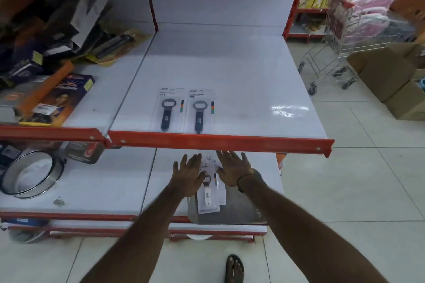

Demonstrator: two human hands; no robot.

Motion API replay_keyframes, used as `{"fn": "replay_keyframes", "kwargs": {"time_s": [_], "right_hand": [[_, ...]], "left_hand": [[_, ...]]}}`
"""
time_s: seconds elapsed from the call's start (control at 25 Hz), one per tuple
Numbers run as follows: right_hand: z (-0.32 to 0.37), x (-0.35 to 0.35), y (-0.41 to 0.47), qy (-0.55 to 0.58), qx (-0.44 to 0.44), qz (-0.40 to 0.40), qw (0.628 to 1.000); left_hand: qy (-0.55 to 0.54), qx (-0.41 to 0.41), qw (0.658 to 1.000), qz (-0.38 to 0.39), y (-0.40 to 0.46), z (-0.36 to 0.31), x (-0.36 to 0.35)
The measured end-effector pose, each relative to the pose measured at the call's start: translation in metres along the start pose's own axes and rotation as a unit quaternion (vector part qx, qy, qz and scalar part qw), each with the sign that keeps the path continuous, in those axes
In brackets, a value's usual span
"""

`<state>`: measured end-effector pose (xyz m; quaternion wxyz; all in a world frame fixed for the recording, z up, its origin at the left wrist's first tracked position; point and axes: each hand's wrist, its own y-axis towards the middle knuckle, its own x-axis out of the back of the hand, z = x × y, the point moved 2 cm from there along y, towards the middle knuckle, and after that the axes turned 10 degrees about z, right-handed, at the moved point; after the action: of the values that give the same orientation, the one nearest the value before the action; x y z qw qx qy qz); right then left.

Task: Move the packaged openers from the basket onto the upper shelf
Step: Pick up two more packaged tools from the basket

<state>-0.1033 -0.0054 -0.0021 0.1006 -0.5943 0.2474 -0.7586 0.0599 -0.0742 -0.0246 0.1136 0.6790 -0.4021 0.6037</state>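
Observation:
Two packaged bottle openers with dark handles lie side by side near the front of the upper shelf (241, 89), one on the left (168, 110) and one on the right (199, 111). Below, a grey basket (232, 211) sits on the lower shelf and holds several packaged openers; the top one (208, 193) has a white handle. My left hand (187, 173) and my right hand (233, 167) hover flat over the basket with fingers spread, on either side of the packs. Neither hand grips anything.
The upper shelf has a red front lip (220, 141). Boxes and packaged goods (46, 53) crowd the left bay. A round steel tin (30, 173) sits on the lower left shelf. A wire trolley (340, 37) and cardboard boxes (391, 80) stand to the right. My sandalled foot (234, 269) is on the tiled floor.

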Motion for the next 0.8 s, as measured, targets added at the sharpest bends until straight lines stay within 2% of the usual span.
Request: {"fn": "replay_keyframes", "kwargs": {"time_s": [0.08,0.28,0.48,0.6,0.68,0.8], "right_hand": [[0.001,-0.001,0.019,0.017,0.033,-0.009,0.999],[0.0,0.006,0.023,0.057,0.043,-0.124,0.99],[0.007,0.016,-0.018,0.108,0.029,-0.138,0.984],[0.017,0.013,-0.062,0.124,0.036,-0.151,0.98],[0.025,0.017,-0.095,0.11,0.04,-0.19,0.975],[0.037,0.038,-0.146,0.062,0.051,-0.293,0.953]], "left_hand": [[-0.002,-0.021,0.999,-0.027,0.014,0.007,-0.009],[-0.032,-0.048,0.994,-0.089,0.01,0.001,0.011],[-0.112,-0.054,0.989,-0.079,-0.018,-0.017,0.034],[-0.104,-0.084,0.988,-0.072,-0.048,-0.026,0.043],[-0.072,-0.118,0.985,-0.099,-0.076,-0.036,0.053],[-0.058,-0.183,0.968,-0.164,-0.12,-0.056,0.082]]}}
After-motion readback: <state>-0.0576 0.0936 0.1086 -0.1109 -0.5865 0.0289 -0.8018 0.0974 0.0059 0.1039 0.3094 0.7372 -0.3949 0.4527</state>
